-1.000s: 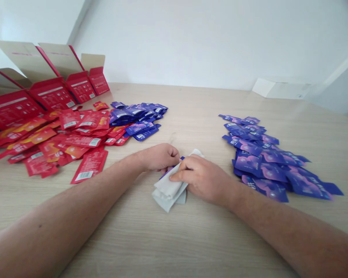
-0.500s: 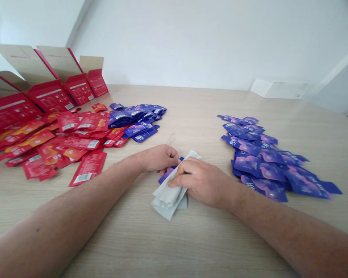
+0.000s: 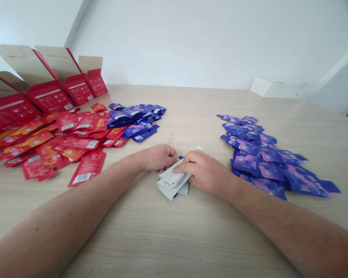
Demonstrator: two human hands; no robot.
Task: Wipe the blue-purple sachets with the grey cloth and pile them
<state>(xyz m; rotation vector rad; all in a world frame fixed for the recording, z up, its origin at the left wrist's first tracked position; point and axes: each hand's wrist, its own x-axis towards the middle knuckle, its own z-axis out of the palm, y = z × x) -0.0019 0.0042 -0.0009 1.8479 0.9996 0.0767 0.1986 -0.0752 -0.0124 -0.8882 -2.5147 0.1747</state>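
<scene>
Close together at the middle of the table are both my hands. My left hand [image 3: 161, 157] is closed, its fingers pinching the edge of a purple-blue sachet [image 3: 180, 157]. Most of that sachet is hidden under a folded whitish cloth [image 3: 174, 178]. My right hand [image 3: 204, 172] grips the cloth between thumb and fingers and presses it over the sachet. Only small bits of the sachet show past the cloth's edges.
Red sachets [image 3: 80, 143] lie heaped at the left, beside a smaller pile of purple-blue sachets [image 3: 136, 116]. Open red cartons [image 3: 49, 94] stand behind them. More purple-blue sachets [image 3: 261, 154] spread at the right. A white box [image 3: 278, 88] sits at the back right.
My right hand has slid the cloth up and slightly right across the sachet, and the cloth's lower end has drawn away from me. My left hand has hardly moved.
</scene>
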